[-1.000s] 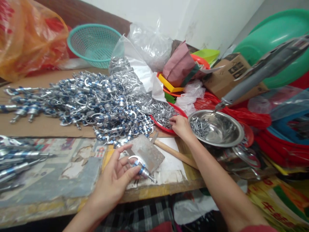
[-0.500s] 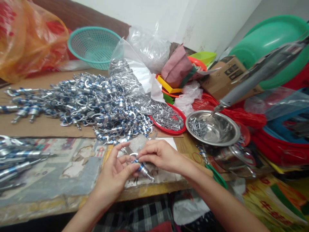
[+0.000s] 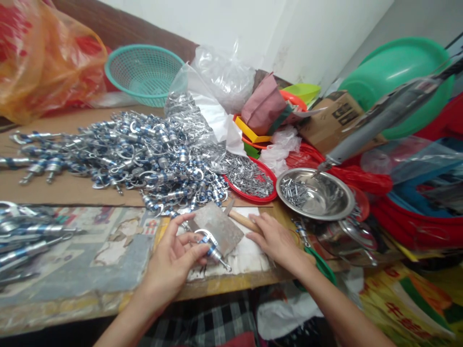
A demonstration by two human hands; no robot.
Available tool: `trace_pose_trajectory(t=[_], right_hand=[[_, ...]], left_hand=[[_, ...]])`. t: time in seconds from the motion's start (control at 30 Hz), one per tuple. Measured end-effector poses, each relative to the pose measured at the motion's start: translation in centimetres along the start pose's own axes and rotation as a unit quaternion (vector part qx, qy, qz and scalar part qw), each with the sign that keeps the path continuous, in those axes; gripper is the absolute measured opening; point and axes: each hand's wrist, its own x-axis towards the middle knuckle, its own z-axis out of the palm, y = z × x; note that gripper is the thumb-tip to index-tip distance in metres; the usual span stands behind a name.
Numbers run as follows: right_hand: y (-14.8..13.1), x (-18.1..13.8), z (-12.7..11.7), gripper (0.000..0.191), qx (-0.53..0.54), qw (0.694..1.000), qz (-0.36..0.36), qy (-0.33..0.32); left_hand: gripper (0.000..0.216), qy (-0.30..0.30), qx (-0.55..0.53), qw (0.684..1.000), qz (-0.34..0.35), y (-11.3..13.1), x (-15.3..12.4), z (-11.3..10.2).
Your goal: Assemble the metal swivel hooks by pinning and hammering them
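- Silver-and-blue metal fitting (image 3: 216,254) with a curved white-silver hook: held by the person's left hand (image 3: 177,255), over the near corner of a flat metal plate (image 3: 224,226). Thumb and fingertips pinched on its body; looped end points down and right, toward the bench edge.
- Right hand (image 3: 275,241): palm down over the wooden handle of a hammer (image 3: 244,220), fingers touching it. Cannot tell how fully they wrap round.
- Hammer head just beside the plate's far right side; handle slants back under the hand.
- Left of and beyond the plate: large heap of similar fittings (image 3: 144,154), tangled, mostly on a cardboard sheet (image 3: 83,195). Smaller group of fittings (image 3: 29,241) at the left edge, on worn, torn bench covering (image 3: 94,274).
- Beyond the hammer: red dish (image 3: 267,198) full of small silver metal pieces (image 3: 249,176).
- Right of the dish, close by: steel bowl (image 3: 334,193), pin-like pieces (image 3: 292,192) toward its left side. Grey cylindrical tool (image 3: 376,130) slants down, narrow tip above the bowl.
- Farther back: turquoise mesh basket (image 3: 144,72), orange plastic bag (image 3: 54,62), cardboard box (image 3: 329,118), green basin (image 3: 401,77).
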Motion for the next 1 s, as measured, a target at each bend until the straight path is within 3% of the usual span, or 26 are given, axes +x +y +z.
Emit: trace_pose_trajectory(t=[0.1,0.2,0.37,0.43,0.53,0.7,0.83,0.93,1.0], right_hand=[[0.7,-0.9,-0.3,0.021,-0.015,0.999,0.040,-0.029],[-0.6,-1.9,-1.7,0.018,0.054,0.997,0.035,0.050],[-3.7,-4.3,-3.8,0.046,0.112,0.970,-0.114,0.184],[-4.5,-5.0,-3.6,0.053,0.085,0.972,-0.161,0.150],[-5.0,-5.5,-2.9,0.052,0.015,0.985,-0.167,0.050],[-4.7,-6.3,-2.5,0.050,0.042,0.982,-0.156,0.092],[-3.1,-5.5,-1.8,0.042,0.112,0.988,-0.085,0.066],[-1.2,-3.4,-0.8,0.041,0.166,0.983,0.001,0.080],[-0.1,-1.8,-0.2,0.038,0.180,0.983,0.031,0.029]], left_hand=[[0.060,0.006,0.000,1.000,0.003,0.1,0.0,0.1],[0.061,0.011,0.000,1.000,0.002,0.2,0.0,0.1],[0.063,0.020,-0.003,1.000,-0.001,0.2,0.0,0.2],[0.064,0.023,-0.004,1.000,-0.001,0.3,-0.1,0.2],[0.065,0.024,-0.006,1.000,-0.005,0.3,-0.2,0.3],[0.065,0.020,-0.006,1.000,-0.004,0.3,-0.1,0.3],[0.063,0.022,-0.004,1.000,-0.003,0.2,0.0,0.4],[0.039,0.025,0.036,0.999,-0.006,0.3,0.0,0.1],[0.022,0.024,0.089,0.996,-0.001,0.4,0.1,-0.3]])
